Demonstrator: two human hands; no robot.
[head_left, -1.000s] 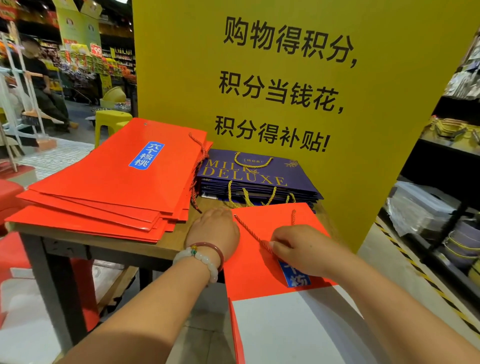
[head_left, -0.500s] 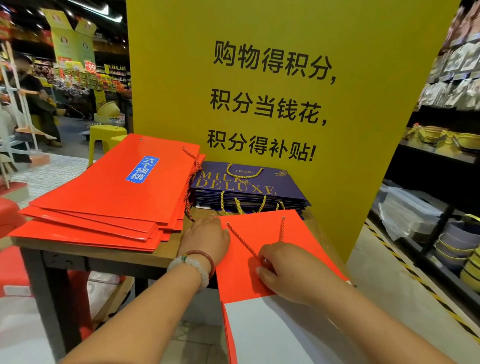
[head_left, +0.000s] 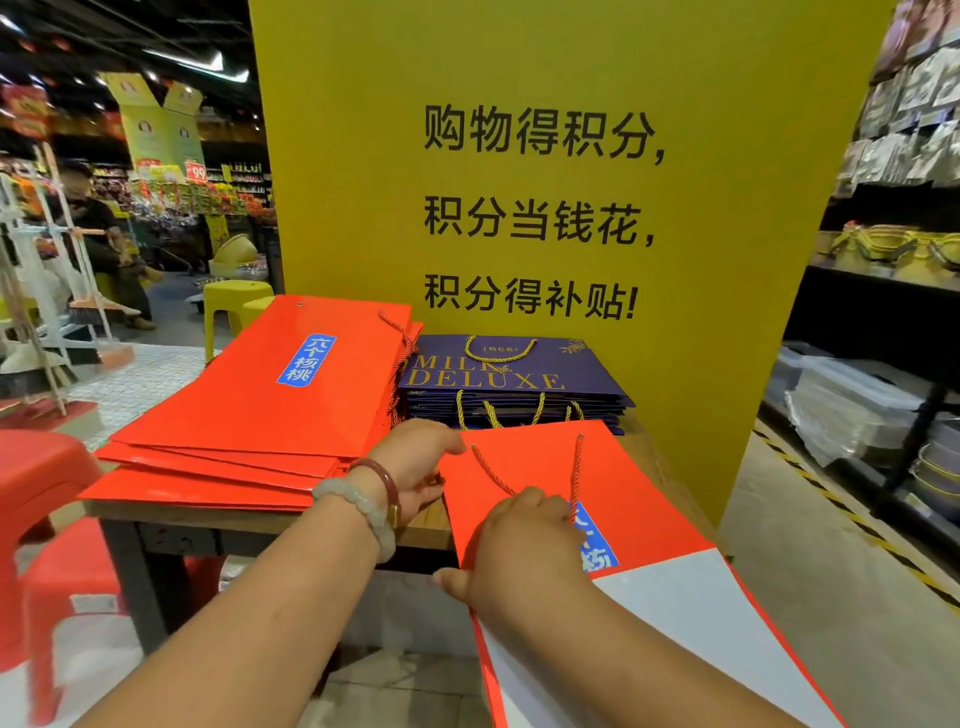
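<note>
Red bag (head_left: 628, 488) lies flat over the table's (head_left: 249, 522) near corner, its lower end hanging off toward the person. Left hand (head_left: 415, 467) pinches its left edge, fingers curled. Right hand (head_left: 519, 551) grips lower down, fingers bunched on the cord handle (head_left: 488, 467), thumb hooked at the edge.

Worn on the head, as the single view. Looks forward and down from above desk height, out over both forearms, onto the near edge of the desk (head_left: 270, 521). Sits close enough to fill the lower middle with the left hand (head_left: 415, 467) and the right hand (head_left: 519, 551), both holding the red bag (head_left: 634, 483) just below centre. Faces the yellow sign board (head_left: 727, 249) almost head-on, right behind the desk. Takes in a wide, bent field: red stool (head_left: 41, 467) and store aisle at left, shelves (head_left: 883, 283) at right, floor (head_left: 831, 597) along the bottom.
</note>
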